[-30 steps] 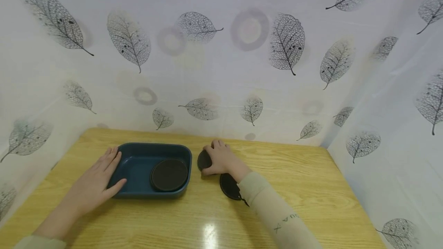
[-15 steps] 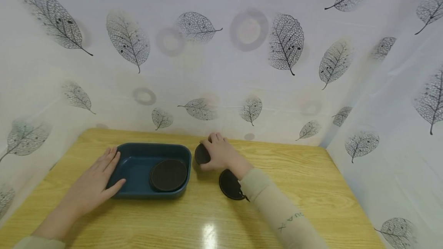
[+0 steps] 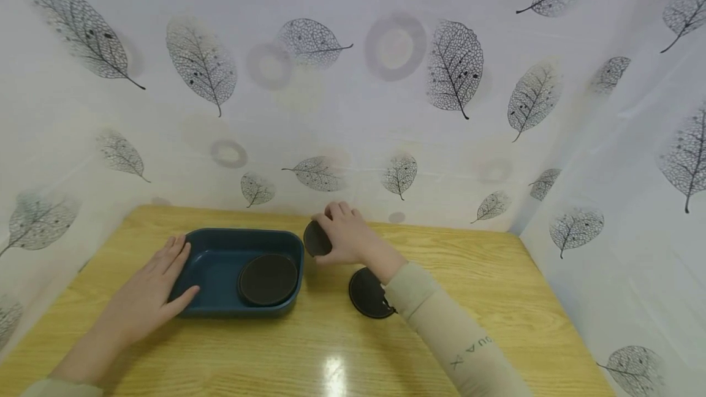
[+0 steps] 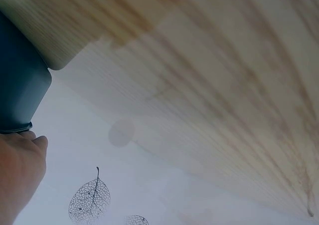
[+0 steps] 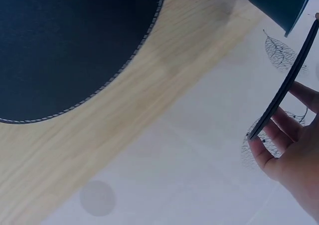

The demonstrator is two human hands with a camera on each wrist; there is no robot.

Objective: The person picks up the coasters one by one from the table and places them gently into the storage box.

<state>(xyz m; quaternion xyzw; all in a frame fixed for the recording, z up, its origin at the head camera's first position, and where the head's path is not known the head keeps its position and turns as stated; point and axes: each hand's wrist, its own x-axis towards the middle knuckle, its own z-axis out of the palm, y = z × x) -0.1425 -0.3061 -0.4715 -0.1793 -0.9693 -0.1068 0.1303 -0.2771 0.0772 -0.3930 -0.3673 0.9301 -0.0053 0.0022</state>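
A dark blue rectangular tray (image 3: pixel 215 274) stands on the wooden table. My left hand (image 3: pixel 146 290) rests on its left side, fingers straight along the rim and thumb extended over the front corner. Inside the tray, at its right end, lies a black round coaster (image 3: pixel 268 279). Just past the tray's right wall, my right hand (image 3: pixel 349 236) pinches another black coaster (image 3: pixel 317 239) by its edges. In the right wrist view, this held coaster (image 5: pixel 286 85) looks thin and tilted, clear of the table. A further coaster (image 3: pixel 368 293), with a stitched edge, lies on the table below my right wrist.
The wooden table (image 3: pixel 265 354) reaches back to a white cloth (image 3: pixel 353 115) printed with leaves, which hangs behind and at the right. A thin dark piece (image 3: pixel 389 306) shows between the table coaster and my right sleeve.
My right hand has lifted its coaster and moved slightly left and back, nearer the tray. More of the table coaster now shows. My left hand and the tray stay in place.
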